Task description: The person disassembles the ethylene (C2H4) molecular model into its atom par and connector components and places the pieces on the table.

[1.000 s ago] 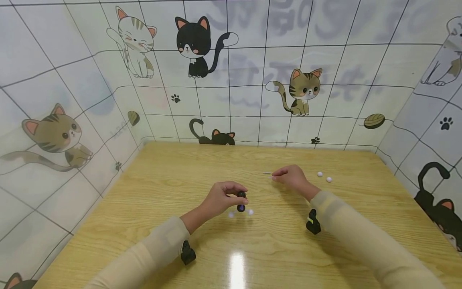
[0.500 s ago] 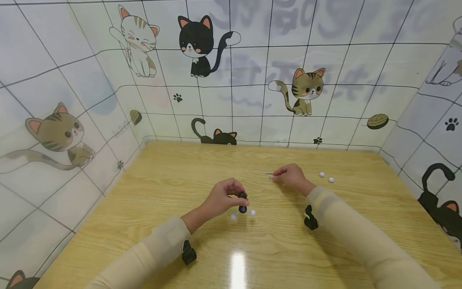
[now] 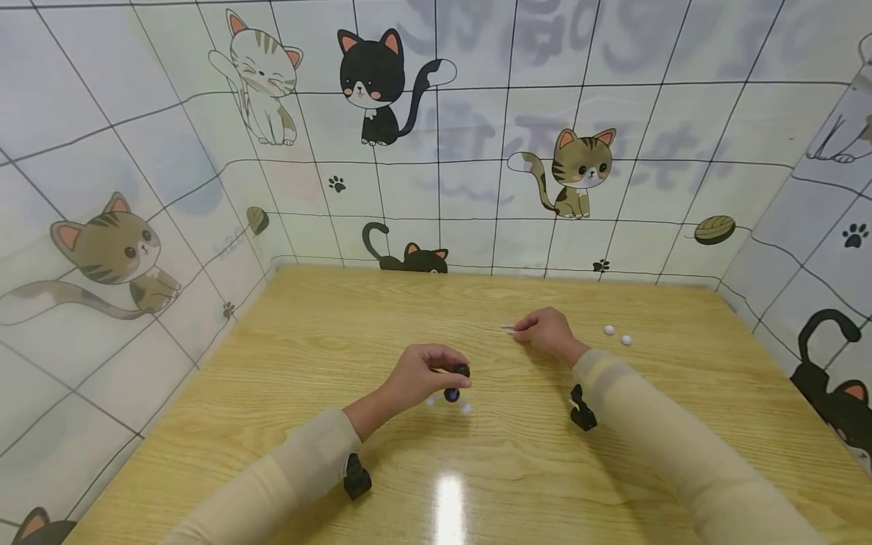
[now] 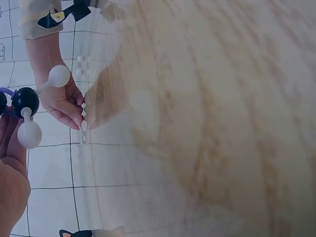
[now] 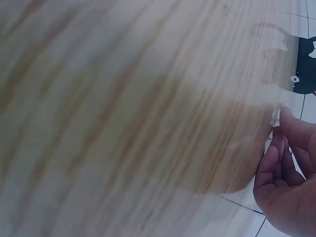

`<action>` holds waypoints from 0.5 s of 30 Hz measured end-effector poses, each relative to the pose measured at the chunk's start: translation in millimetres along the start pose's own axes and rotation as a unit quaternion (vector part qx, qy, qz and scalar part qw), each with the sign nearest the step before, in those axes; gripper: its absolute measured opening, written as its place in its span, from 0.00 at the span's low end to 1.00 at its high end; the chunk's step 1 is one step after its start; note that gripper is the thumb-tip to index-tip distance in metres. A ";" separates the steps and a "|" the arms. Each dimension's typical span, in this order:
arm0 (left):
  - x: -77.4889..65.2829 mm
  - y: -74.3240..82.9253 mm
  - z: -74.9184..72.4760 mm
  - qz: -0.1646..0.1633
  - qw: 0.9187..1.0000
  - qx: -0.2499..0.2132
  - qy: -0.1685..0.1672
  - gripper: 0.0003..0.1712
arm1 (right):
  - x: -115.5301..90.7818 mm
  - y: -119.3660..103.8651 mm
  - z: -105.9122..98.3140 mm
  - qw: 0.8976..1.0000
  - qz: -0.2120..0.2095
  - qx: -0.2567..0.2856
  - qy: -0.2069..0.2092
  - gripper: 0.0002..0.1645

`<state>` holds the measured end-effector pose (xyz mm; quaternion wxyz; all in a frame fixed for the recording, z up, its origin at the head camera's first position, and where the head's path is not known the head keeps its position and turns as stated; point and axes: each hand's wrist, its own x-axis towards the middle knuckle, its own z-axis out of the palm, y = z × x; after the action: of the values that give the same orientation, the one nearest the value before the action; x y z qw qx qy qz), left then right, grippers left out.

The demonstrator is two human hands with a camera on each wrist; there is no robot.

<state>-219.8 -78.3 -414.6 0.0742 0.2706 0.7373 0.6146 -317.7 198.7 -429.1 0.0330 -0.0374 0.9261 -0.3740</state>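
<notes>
Held between the thumb and fingers of my left hand (image 3: 415,375) is a ball-and-stick molecule model above the table. Its black balls (image 4: 24,101) are joined by a purple connector (image 4: 7,91). White balls (image 4: 59,75) stick out from it on short white links; part of the model is hidden behind the fingers. My right hand (image 3: 548,331) is farther back at the tabletop, thumb and index finger pinching a small white stick (image 3: 511,333). Another thin white stick (image 3: 507,326) lies right beside the fingertips. In the right wrist view the pinched piece is mostly hidden.
Two loose white balls (image 3: 609,330) lie on the wooden table (image 3: 341,310) to the right of my right hand. Walls with a cat-print tile covering (image 3: 470,197) enclose the table at the back and sides. A wrist camera (image 3: 357,475) hangs under each sleeve.
My left hand has tilted the molecule model, so its white balls have swung round a little. My right hand stays by the white sticks, its wrist shifting slightly.
</notes>
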 end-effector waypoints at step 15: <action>-0.9 -1.4 1.9 -0.010 1.000 0.005 0.001 0.13 | -2.2 -5.1 0.3 1.000 -0.027 -0.013 0.009 0.07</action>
<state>-218.6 -77.2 -416.6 0.0778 0.2632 0.7432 0.6101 -315.3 195.1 -425.7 0.0145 -0.0594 0.9300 -0.3625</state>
